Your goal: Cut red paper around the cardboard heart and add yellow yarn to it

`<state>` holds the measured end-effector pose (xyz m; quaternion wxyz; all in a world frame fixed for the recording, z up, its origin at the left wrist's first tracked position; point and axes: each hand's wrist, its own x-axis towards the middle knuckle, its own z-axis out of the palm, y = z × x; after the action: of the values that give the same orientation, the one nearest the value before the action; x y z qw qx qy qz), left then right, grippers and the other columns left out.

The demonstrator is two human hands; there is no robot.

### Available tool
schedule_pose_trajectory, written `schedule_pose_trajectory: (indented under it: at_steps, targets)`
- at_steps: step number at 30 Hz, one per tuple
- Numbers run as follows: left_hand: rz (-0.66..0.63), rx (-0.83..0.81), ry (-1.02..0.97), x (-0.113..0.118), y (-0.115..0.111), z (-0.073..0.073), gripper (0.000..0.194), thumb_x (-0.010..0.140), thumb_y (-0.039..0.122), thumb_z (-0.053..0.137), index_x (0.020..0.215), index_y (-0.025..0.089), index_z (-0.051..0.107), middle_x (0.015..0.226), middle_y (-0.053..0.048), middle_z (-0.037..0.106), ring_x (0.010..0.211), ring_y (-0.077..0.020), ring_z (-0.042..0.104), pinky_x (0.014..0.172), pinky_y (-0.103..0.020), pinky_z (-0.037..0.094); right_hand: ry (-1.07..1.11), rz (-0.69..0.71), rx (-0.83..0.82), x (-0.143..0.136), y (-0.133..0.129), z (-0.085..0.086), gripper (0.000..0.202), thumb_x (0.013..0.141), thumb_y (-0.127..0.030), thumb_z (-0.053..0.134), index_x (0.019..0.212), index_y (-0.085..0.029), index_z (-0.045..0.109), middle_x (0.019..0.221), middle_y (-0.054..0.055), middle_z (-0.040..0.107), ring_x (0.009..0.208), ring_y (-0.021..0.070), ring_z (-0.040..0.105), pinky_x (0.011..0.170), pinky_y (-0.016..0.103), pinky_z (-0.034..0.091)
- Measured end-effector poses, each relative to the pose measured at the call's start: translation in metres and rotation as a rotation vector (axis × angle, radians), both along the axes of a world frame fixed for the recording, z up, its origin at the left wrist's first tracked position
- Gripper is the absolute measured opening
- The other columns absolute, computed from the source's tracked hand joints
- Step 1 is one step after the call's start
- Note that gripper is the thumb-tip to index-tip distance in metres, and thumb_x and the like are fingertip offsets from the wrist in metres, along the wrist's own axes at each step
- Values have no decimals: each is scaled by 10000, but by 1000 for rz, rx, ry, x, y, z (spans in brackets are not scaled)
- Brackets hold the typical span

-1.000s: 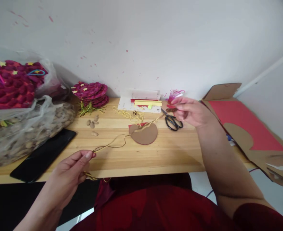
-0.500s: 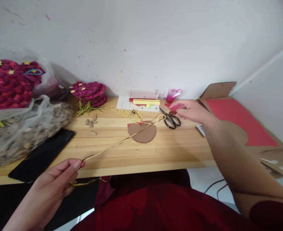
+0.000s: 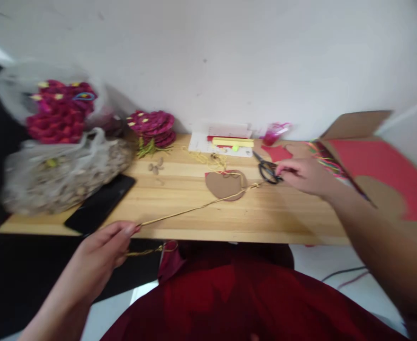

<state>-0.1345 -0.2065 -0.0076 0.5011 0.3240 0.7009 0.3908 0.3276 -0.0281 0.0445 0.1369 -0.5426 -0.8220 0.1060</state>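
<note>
My left hand [image 3: 110, 244], at the table's front left edge, pinches a yellow string [image 3: 194, 208], and a tail of it hangs below the fingers. The string runs taut up to the right, to a small knot or loop near my right hand [image 3: 302, 175]. My right hand's fingers are pinched together at the string's far end, which is thin and blurred there. Black-handled scissors [image 3: 269, 173] lie right beside those fingertips. Under the string lies a rounded cardboard piece [image 3: 226, 185] with a red edge. Loose yellow string [image 3: 208, 160] lies behind it.
At the left are plastic bags, one of peanuts [image 3: 59, 184], a black phone [image 3: 100, 203] and a stack of magenta pieces [image 3: 155, 125]. A white sheet [image 3: 197, 142] with yellow strips, a pink-stained cup [image 3: 274, 135] and a cardboard box [image 3: 357, 125] stand along the back and right.
My right hand has come down toward the table's front, beside the scissor handles, and the string's far end has moved down with it. The view has shifted left.
</note>
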Motion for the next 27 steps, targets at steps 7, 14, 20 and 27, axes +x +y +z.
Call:
schedule_pose_trajectory:
  at_steps: [7, 14, 20, 27]
  targets:
    - [10, 107, -153, 8, 4, 0, 466, 725, 591, 815, 826, 161, 667, 601, 76, 317, 506, -50, 223, 430, -165, 175, -51, -236, 56, 10, 11, -13, 141, 825, -363, 645, 770, -241, 690, 622, -4, 624, 539, 155, 498, 568, 310, 334]
    - [-20, 126, -151, 8, 1, -1, 448, 759, 595, 787, 823, 169, 662, 602, 71, 360, 467, -34, 230, 419, -168, 156, -91, -346, 121, 3, 13, -21, 149, 831, -375, 645, 780, -240, 680, 559, -18, 573, 517, 163, 479, 551, 303, 321]
    - [-31, 116, -167, 9, -1, -2, 433, 776, 594, 773, 823, 181, 650, 590, 76, 345, 459, -38, 229, 421, -172, 164, -79, -352, 151, -2, 14, -24, 214, 805, -431, 599, 775, -233, 674, 536, 5, 573, 526, 182, 516, 575, 314, 350]
    - [-28, 114, -162, 14, 2, 1, 410, 792, 579, 763, 843, 184, 664, 590, 71, 365, 452, -37, 233, 421, -175, 151, -90, -454, 133, -8, 17, -22, 192, 785, -418, 605, 746, -235, 647, 549, 23, 589, 545, 203, 524, 580, 335, 360]
